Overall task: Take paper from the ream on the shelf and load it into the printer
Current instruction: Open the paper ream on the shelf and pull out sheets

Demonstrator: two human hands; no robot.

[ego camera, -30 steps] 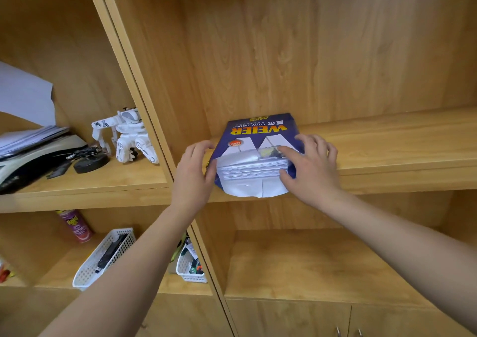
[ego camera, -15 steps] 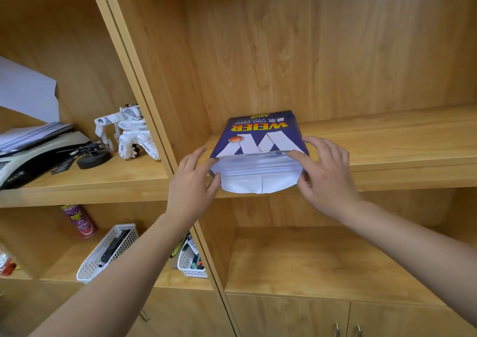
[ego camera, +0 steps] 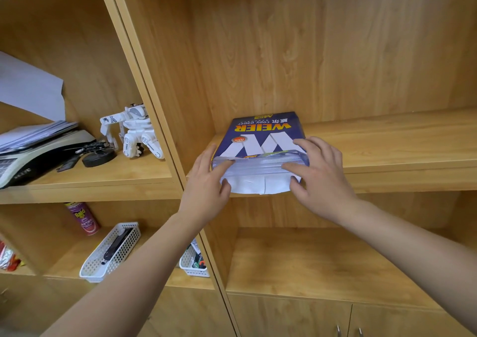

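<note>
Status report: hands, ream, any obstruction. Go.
Left hand and right hand open, fingers at the ream's torn front end. Ream flat on the shelf, sheets exposed. Nothing in the way.

Single head view, close, looking forward-down at shelf (ego camera: 387,140), probably slightly tilted.

Light wooden shelving unit (ego camera: 284,52), vertical divider (ego camera: 144,83), 2 closed cabinet doors (ego camera: 289,316) below.
</note>
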